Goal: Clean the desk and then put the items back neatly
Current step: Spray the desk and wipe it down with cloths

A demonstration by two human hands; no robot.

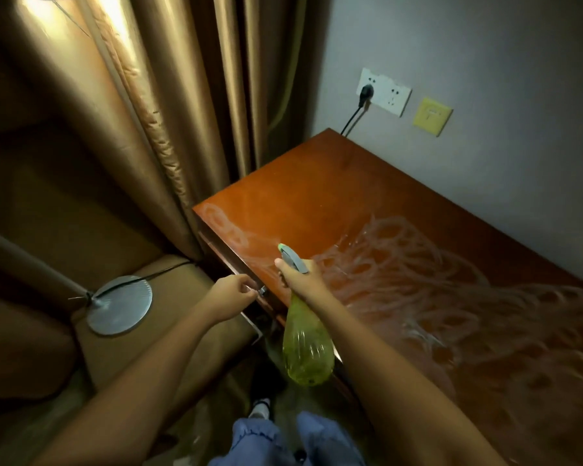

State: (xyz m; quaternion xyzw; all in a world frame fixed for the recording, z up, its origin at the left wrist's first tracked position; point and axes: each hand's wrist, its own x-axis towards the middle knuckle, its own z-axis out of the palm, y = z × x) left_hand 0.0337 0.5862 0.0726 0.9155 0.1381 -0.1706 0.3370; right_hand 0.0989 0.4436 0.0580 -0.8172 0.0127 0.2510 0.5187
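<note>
Now desk [317, 196] streaked w/ looping white smears.

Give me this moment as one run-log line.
right hand: grips spray bottle | left hand: pinches drawer knob | desk: smeared with swirls

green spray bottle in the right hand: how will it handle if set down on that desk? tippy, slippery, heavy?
The spray bottle, gripped at its neck by the right hand, looks like thin clear plastic, so probably light and slightly squeezable. Its body is bulbous below a narrow neck, so probably fairly stable upright, though its base is not visible. The desk shows wet looping streaks, so the bottle might slide if nudged.
</note>
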